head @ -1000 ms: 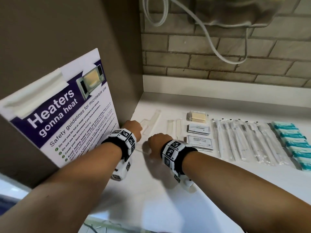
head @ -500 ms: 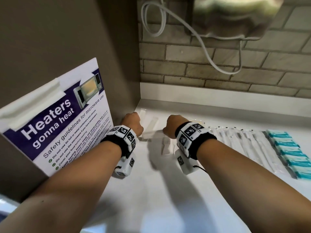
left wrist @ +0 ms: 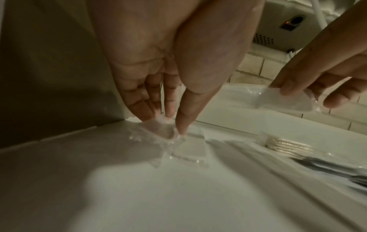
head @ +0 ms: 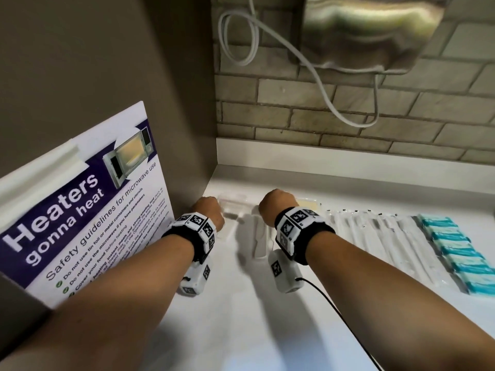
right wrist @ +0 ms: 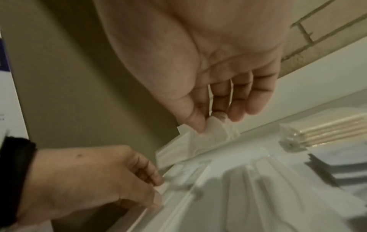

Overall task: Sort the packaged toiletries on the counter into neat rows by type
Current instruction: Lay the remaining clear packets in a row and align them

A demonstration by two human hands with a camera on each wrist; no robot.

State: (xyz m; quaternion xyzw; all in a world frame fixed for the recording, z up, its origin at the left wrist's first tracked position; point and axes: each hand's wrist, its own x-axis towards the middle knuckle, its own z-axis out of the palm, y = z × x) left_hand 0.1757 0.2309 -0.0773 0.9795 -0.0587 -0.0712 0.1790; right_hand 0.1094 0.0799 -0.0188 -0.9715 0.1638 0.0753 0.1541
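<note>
Nearest the camera, two bare forearms reach over the white counter (head: 241,330), each with a marker-printed wrist band. The left hand (head: 210,212) is by the side wall, its thumb and fingertips (left wrist: 181,125) pinching the end of a clear packet (left wrist: 158,130) that lies on the counter. Just to its right, the right hand (head: 276,207) pinches another clear packet (right wrist: 216,130) between thumb and fingers, lifted off the counter. To the right lie a pack of cotton swabs (right wrist: 325,125), a row of long white sachets (head: 375,236) side by side, and farther right a row of teal-wrapped bars (head: 455,253). A microwave safety poster (head: 80,204) leans at the left. Behind, a brick wall carries a metal unit (head: 375,30) with a looping cable (head: 267,41).
</note>
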